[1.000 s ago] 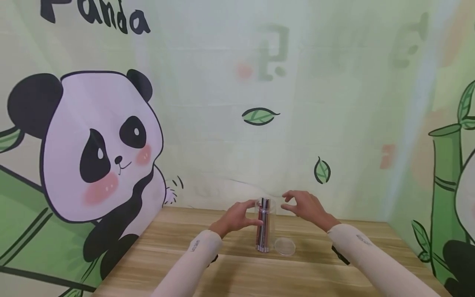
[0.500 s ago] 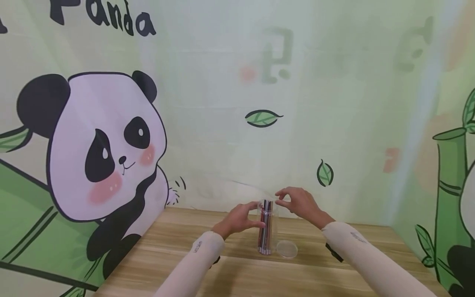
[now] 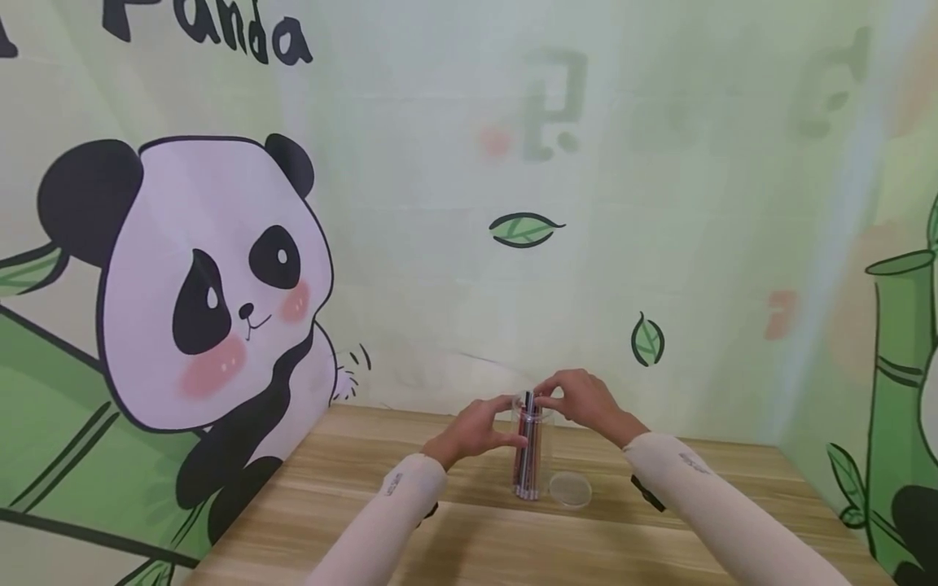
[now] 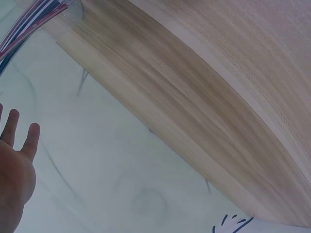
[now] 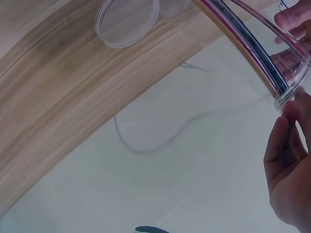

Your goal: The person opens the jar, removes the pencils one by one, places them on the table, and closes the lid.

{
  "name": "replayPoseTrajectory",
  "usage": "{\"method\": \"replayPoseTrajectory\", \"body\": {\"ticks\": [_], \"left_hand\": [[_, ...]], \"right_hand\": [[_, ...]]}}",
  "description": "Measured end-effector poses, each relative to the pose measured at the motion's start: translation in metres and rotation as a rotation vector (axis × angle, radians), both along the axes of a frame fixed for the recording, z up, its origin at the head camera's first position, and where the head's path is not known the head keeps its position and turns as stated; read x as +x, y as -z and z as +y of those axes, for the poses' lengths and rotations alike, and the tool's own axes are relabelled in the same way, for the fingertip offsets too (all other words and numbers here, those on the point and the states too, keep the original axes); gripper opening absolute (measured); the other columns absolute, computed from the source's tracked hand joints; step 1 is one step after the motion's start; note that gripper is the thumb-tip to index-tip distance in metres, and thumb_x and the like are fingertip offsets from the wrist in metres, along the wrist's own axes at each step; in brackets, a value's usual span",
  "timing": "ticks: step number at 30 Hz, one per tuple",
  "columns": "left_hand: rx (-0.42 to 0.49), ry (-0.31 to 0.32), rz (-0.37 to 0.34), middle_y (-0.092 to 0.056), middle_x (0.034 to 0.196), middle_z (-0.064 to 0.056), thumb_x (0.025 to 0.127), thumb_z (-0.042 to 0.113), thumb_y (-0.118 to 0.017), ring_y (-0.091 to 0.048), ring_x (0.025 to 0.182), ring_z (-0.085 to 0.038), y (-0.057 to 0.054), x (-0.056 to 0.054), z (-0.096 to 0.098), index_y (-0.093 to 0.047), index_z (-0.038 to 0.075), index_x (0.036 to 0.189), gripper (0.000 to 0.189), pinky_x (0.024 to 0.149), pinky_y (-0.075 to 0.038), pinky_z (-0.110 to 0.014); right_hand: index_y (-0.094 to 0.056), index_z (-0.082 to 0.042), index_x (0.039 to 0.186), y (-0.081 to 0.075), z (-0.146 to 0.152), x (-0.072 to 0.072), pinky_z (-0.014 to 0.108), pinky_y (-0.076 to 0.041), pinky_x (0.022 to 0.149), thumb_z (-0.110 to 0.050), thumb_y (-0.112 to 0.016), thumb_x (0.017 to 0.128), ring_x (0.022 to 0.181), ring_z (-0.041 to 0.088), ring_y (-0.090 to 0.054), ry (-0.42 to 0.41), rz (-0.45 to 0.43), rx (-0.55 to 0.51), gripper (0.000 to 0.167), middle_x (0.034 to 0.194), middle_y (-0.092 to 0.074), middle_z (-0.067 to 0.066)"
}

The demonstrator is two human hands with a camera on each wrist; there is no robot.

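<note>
My left hand (image 3: 476,427) grips a clear cylindrical canister (image 3: 545,448) from the left, thumb in front and fingers behind. It stands upright on the table, holding several slim pencil-like sticks (image 3: 526,456) in dark, red and tan tones. My right hand (image 3: 582,397) has its thumb and forefinger at the canister's mouth, right by the stick tops; I cannot tell whether they pinch one. The right wrist view has the right hand (image 5: 291,165) close against the rim. Part of the left hand (image 4: 17,165) shows at the left wrist view's edge, fingers spread.
A round clear lid (image 3: 570,490) lies on the wooden table (image 3: 352,521), just right of the canister. Behind the table's far edge hangs a pale green cloth backdrop (image 3: 410,268) printed with pandas, leaves and bamboo.
My right hand has moved left to the canister's mouth, its thumb and forefinger now by the stick tops. The left hand keeps its grip. The head view has shifted slightly.
</note>
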State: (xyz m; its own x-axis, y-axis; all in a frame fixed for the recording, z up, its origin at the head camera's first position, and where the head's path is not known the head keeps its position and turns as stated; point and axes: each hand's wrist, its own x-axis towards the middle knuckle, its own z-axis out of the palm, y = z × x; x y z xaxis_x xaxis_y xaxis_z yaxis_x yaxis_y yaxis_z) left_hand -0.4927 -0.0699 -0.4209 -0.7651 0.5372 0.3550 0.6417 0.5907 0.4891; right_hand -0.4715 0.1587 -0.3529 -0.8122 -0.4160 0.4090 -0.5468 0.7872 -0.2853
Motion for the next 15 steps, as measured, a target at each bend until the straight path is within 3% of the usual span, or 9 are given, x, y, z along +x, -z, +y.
{"method": "replayPoseTrajectory", "body": {"ticks": [9,15], "left_hand": [[-0.004,0.017,0.007,-0.058,0.15,-0.003,0.089,0.044,-0.082,-0.055,0.139,-0.023,0.0012,-0.0007,-0.0009,-0.051,0.02,0.153,0.075,0.114,-0.044,-0.045],[-0.015,0.011,0.018,-0.059,0.149,-0.002,0.088,0.046,-0.082,-0.056,0.138,-0.022,0.0022,-0.0029,-0.0013,-0.053,0.019,0.152,0.075,0.113,-0.045,-0.044]], "right_hand": [[-0.081,-0.01,0.109,0.0005,-0.0061,0.0001,0.025,-0.052,0.053,-0.02,-0.079,0.094,0.058,0.012,-0.064,-0.006,-0.062,-0.02,0.018,0.099,-0.078,0.003],[-0.077,-0.01,0.107,0.0015,-0.0083,0.0005,0.026,-0.052,0.049,-0.017,-0.078,0.094,0.064,0.022,-0.071,-0.029,-0.075,-0.058,0.014,0.102,-0.079,0.01]]}}
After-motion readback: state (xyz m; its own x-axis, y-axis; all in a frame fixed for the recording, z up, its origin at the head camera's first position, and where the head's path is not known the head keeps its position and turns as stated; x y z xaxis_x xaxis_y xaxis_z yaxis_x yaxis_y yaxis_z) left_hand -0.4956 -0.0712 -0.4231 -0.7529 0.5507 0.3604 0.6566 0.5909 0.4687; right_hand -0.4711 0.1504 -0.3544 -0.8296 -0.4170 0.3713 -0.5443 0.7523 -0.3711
